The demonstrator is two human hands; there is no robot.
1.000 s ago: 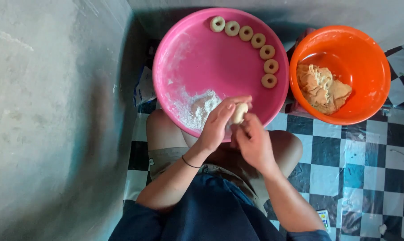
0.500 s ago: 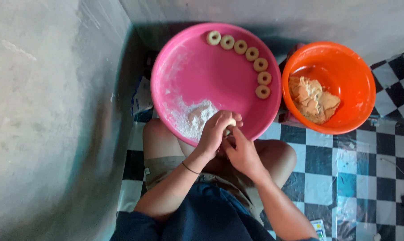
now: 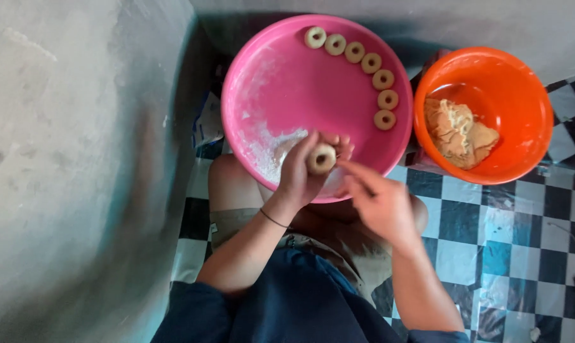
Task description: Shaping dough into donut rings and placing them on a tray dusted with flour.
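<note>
Head view: the left hand [image 3: 303, 174] cups a dough ring [image 3: 321, 158] over the floured pink basin [image 3: 268, 76], fingers curled around it; the right hand [image 3: 379, 200] points loose fingers at it, touching nothing, beside the orange dough bowl [image 3: 529, 101].

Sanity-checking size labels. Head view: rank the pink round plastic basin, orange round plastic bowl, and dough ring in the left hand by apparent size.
1. Pink round plastic basin, largest.
2. Orange round plastic bowl.
3. Dough ring in the left hand, smallest by far, though it is held slightly nearer the camera.
</note>
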